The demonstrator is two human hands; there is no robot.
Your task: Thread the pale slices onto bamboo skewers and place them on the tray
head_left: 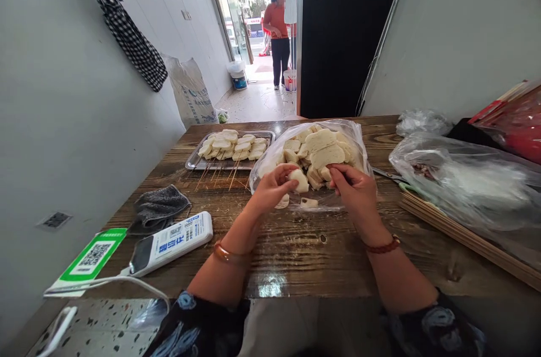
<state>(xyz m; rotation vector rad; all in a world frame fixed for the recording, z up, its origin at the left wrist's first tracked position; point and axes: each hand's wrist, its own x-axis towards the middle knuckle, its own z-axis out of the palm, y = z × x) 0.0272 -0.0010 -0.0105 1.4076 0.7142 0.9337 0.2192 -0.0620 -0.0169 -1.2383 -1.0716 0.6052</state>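
Observation:
Over an open clear plastic bag [359, 140] heaped with pale slices of steamed bun [323, 146], both hands are at work. Between the thumb and fingers of my left hand [273, 188] is one white slice of steamed bun [299, 181]. My right hand [354, 187] has its fingertips pinched at the edge of another slice [325, 173] at the front of the heap. Loose pieces [309, 202] lie at the bag's front edge. Behind my left hand, a metal tray [192, 163] carries rows of slices on thin wooden skewers [234, 172], sticks pointing toward me.
A bundle of wooden sticks [469, 236], scissors [386, 174] and a clear bag [482, 182] lie on the right. To the left are a grey cloth [163, 208], a white power bank [173, 241] with cable and a QR card [93, 255]. A person [278, 30] stands in the doorway.

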